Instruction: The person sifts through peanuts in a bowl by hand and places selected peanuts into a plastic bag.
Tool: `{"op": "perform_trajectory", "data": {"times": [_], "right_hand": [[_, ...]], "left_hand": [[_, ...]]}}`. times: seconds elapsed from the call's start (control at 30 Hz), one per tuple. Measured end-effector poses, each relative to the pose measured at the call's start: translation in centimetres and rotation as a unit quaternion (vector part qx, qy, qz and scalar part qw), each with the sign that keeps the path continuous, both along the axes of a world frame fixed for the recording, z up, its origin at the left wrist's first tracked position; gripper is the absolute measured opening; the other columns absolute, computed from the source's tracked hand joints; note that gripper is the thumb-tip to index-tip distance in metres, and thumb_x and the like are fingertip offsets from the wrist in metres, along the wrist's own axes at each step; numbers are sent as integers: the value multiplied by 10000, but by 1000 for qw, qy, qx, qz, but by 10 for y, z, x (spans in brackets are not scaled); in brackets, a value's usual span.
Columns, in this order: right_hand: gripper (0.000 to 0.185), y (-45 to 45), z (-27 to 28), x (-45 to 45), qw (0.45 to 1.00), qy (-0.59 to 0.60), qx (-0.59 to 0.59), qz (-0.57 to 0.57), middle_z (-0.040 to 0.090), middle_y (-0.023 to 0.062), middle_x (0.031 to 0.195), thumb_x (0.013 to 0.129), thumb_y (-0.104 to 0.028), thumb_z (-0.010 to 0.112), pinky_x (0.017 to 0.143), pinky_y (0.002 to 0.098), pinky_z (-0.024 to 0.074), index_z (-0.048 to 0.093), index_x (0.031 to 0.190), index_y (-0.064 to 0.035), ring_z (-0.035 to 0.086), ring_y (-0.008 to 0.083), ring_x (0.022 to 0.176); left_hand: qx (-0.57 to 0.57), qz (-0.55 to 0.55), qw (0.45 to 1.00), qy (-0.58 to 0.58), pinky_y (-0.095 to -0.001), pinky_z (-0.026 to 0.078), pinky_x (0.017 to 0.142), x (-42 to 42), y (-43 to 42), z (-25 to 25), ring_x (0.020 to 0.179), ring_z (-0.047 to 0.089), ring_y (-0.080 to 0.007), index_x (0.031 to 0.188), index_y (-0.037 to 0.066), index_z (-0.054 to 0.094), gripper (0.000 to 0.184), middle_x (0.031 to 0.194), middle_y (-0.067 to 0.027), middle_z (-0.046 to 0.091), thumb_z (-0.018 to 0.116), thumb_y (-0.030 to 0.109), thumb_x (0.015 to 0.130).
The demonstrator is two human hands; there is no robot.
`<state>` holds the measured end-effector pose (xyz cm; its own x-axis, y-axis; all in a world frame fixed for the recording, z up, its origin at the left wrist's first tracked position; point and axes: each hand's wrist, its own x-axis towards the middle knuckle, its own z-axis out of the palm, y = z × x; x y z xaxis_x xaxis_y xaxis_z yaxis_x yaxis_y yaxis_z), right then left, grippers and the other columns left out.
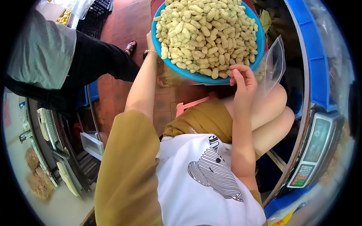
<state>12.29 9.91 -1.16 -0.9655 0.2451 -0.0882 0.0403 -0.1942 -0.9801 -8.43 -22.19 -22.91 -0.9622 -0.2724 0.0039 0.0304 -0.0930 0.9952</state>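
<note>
A round blue basin (160,49) is heaped with unshelled peanuts (207,35). My left hand (150,40), with a bracelet at the wrist, is at the basin's left side; its fingers are hidden behind the rim. At the near right rim, my right hand (243,78) is closed, thumb and fingers bent together beside the peanuts. Whatever lies between those fingertips is too small to make out. A clear plastic bag (274,66) stands just right of this hand, above my knees, its lower part seemingly holding some peanuts.
A digital scale (311,150) sits on the right beside blue trays (320,56). Another person (41,52) in dark trousers stands at the left. A pink stool (196,103) shows beneath me on the red tiled floor (117,94). Black crates (92,22) are at upper left.
</note>
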Motion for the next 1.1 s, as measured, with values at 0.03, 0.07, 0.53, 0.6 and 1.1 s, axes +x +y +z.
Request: {"op": "perform_trajectory", "data": {"times": [0.03,0.07,0.53,0.6,1.1], "right_hand": [[66,0,0,0,1000,1,2,3,602,-36,820,934,-95,606,628,185,398,651,958,-54,495,28,702],[66,-1,0,-1,1000,-6,-3,5,602,-35,824,934,-93,607,634,184,398,650,961,-52,498,28,710],[86,-3,-7,-1,996,9,86,30,637,-1,844,928,-79,600,694,212,452,654,955,-17,570,62,756],[90,-4,-6,-1,996,6,85,27,636,3,857,931,-76,593,691,215,455,654,955,-14,572,65,755],[243,-23,45,-92,912,250,298,-128,571,177,1178,962,-174,474,1035,424,349,615,1086,-19,493,326,1180]], "left_hand": [[-12,-9,1000,-1,-338,510,624,-1,-1,-2,690,633,-134,875,31,646,115,789,-98,690,614,141,884],[-25,-17,1000,-2,-336,510,620,-3,-2,-4,689,628,-135,868,33,643,103,790,-93,685,618,133,880],[-41,105,993,-22,-256,488,781,85,28,106,866,611,-135,1101,-29,628,245,995,-72,659,550,156,959],[-61,133,989,-13,-275,465,862,111,32,137,976,593,-149,1144,-20,610,275,1050,-83,645,512,176,977],[-246,25,954,170,-459,234,1143,74,139,250,1386,338,-385,1365,24,487,469,1408,-203,474,368,317,1020]]}}
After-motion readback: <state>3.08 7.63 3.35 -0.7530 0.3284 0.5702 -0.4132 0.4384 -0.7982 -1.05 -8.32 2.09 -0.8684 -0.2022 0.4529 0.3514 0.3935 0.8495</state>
